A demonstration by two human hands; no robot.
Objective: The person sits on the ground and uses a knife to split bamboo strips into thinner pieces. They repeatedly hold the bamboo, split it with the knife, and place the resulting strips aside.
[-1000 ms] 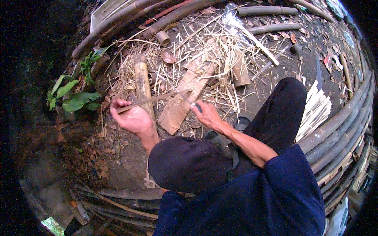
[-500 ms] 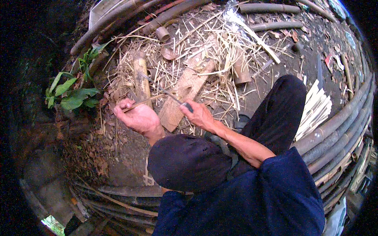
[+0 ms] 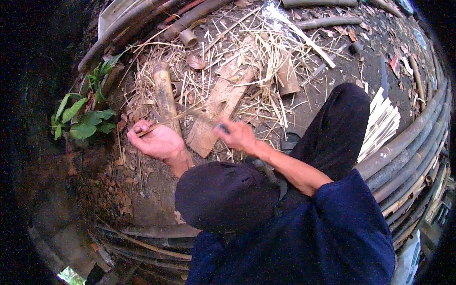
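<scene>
Palm up, my left hand (image 3: pixel 160 142) has its fingers closed on one end of a thin bamboo strip (image 3: pixel 167 121), which slants up and right over a bamboo section (image 3: pixel 164 88) and a wooden board (image 3: pixel 202 137). My right hand (image 3: pixel 241 137) is wrapped round the dark handle of a knife (image 3: pixel 222 128). The knife's blade is smeared by motion and lies close to the strip above the board; whether they touch I cannot tell. Bamboo shavings (image 3: pixel 266 71) surround the board.
A bundle of pale split strips (image 3: pixel 380 124) lies to the right, beside long bamboo poles (image 3: pixel 403 147). A short bamboo tube (image 3: pixel 288 80) rests among the shavings. Green leaves (image 3: pixel 88 124) grow at the left. More poles (image 3: pixel 327 22) lie at the far side.
The knife has swung from pointing up and left across the bamboo section to a blurred position nearer the strip. My left hand has shifted slightly left with the strip; the whole view has moved a little.
</scene>
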